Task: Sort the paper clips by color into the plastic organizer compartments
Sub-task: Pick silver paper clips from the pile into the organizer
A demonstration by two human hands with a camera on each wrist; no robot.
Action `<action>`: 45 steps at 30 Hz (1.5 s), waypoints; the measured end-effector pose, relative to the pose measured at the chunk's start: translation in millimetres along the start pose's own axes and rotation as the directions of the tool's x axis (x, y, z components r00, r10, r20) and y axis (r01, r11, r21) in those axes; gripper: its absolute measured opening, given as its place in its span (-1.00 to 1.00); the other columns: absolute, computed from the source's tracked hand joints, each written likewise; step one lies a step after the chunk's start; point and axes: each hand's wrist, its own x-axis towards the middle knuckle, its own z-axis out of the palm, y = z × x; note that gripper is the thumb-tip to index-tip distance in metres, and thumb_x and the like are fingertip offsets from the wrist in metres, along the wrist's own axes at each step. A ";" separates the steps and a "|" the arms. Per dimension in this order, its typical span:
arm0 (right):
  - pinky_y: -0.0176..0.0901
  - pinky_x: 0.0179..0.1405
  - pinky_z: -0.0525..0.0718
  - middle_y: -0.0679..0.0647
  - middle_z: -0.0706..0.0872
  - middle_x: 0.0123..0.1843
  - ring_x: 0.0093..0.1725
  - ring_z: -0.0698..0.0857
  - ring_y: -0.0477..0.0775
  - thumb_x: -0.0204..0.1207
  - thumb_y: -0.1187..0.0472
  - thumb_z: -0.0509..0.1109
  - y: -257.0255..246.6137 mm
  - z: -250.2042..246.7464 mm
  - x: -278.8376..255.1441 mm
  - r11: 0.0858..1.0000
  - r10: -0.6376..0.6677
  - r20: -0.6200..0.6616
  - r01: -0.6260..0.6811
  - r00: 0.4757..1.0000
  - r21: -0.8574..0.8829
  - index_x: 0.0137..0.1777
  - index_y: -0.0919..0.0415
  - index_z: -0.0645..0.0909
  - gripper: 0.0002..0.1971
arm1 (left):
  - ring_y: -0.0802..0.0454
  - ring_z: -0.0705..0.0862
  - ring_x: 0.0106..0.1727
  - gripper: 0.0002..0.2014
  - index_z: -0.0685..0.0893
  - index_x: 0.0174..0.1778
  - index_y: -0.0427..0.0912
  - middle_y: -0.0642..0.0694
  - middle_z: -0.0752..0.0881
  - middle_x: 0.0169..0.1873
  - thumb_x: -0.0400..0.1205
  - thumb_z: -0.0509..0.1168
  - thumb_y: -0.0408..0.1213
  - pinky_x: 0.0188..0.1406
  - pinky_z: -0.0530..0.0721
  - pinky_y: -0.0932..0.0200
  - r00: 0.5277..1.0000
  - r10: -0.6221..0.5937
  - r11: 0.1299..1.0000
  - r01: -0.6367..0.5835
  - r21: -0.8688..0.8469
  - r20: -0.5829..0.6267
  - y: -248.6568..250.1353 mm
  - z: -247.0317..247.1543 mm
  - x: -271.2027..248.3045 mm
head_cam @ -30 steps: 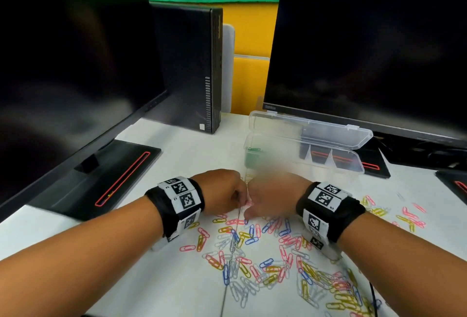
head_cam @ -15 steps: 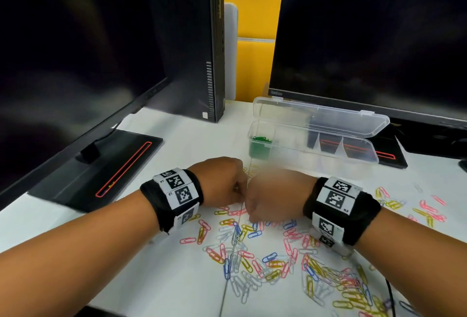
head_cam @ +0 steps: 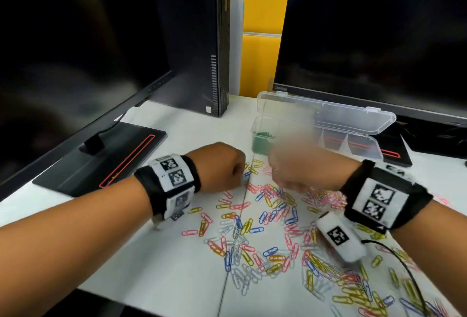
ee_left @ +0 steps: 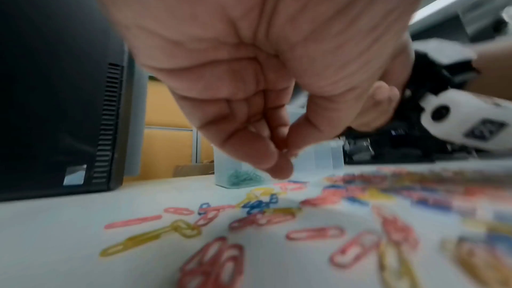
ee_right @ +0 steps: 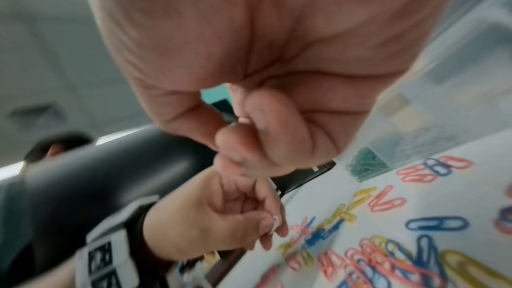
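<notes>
A: Organizer orientation?

B: Plastic organizer (head_cam: 364,146) lies with its long axis left-right along the far edge of the desk (head_cam: 177,278), in front of the right monitor (head_cam: 379,33). Clear rigid plastic, rectangular, lid (head_cam: 328,112) hinged open toward the back. Thin dividers split it into compartments. Leftmost one holds green paper clips (head_cam: 262,140); the contents of the others aren't readable through the blur.

A: Loose clips?

B: Paper clips (head_cam: 252,236) are scattered flat on the white desk between the forearms and out to the right, pointing every way. Coated wire loops: pink, yellow, blue, white. Some are hooked into short chains in the left wrist view.

A: Left hand?

B: Left hand (head_cam: 222,167) is low over the near-left edge of the pile, fingers curled and bunched to a tight pinch. The right wrist view shows a small pale clip (ee_right: 275,222) at its fingertips.

A: Right?

B: Right hand (head_cam: 298,170) is motion-blurred, between the pile and the organizer's left end. Fingers curled into a near fist, thumb pressed to the index. Something small and pale sits in that pinch, but I can't tell what it is. The hands are close together, not touching.
</notes>
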 end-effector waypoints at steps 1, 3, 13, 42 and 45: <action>-0.23 -0.61 0.39 0.25 0.59 -0.36 -0.54 0.45 0.06 0.55 0.50 0.22 2.8 -6.5 -5.1 0.996 0.026 -0.017 -0.024 1.000 0.084 -0.14 0.19 0.47 -0.81 | 0.03 0.65 -0.16 -0.91 0.72 -0.04 -0.01 0.08 0.73 -0.19 0.63 0.30 -0.20 -0.15 0.61 0.19 1.000 -0.020 0.997 0.019 -0.077 -0.015 -3.2 -5.0 -1.9; -0.27 -0.65 0.38 0.22 0.61 -0.38 -0.56 0.44 0.07 0.53 0.49 0.19 12.4 -14.0 -12.8 0.988 0.072 -0.012 -0.070 0.997 0.141 -0.05 0.23 0.55 -0.82 | 0.04 0.73 -0.17 -0.86 0.71 0.02 0.08 0.10 0.75 -0.19 0.64 0.33 -0.27 -0.11 0.73 0.11 0.998 -0.070 0.941 0.064 -0.333 -0.004 -10.0 -10.6 -7.5; -0.50 -0.28 0.34 -0.42 0.59 -0.33 -0.23 0.53 -0.52 0.65 0.16 0.26 26.9 11.6 -37.0 0.722 0.073 0.023 -0.037 0.997 -0.691 0.09 -0.18 0.70 -0.76 | -0.03 0.46 -0.44 -0.80 0.67 -0.40 -0.17 -0.28 0.55 -0.31 0.23 0.16 -0.46 -0.54 0.42 0.24 0.935 -0.085 0.338 0.353 -0.872 0.346 -21.6 3.4 -47.0; -0.32 -0.26 0.49 -0.20 0.66 -0.18 -0.22 0.58 -0.15 0.65 0.01 0.30 38.4 19.8 -27.9 0.656 -0.037 -0.034 -0.002 0.999 -0.755 -0.04 -0.10 0.65 -0.89 | 0.13 0.62 0.03 -0.73 0.73 0.17 0.10 0.16 0.67 0.03 0.66 0.31 0.11 0.16 0.66 0.10 0.967 0.001 1.000 -0.005 0.016 0.254 8.3 14.4 -69.7; -0.41 -0.29 0.39 -0.25 0.64 -0.19 -0.23 0.57 -0.21 0.63 0.02 0.31 37.4 17.2 -29.2 0.649 -0.045 -0.048 -0.007 0.998 -0.760 -0.01 -0.12 0.67 -0.90 | 0.05 0.65 0.02 -0.77 0.71 0.14 0.03 0.09 0.68 0.04 0.71 0.25 0.01 0.15 0.68 0.03 0.968 0.023 0.996 -0.044 0.079 0.250 12.0 18.6 -69.7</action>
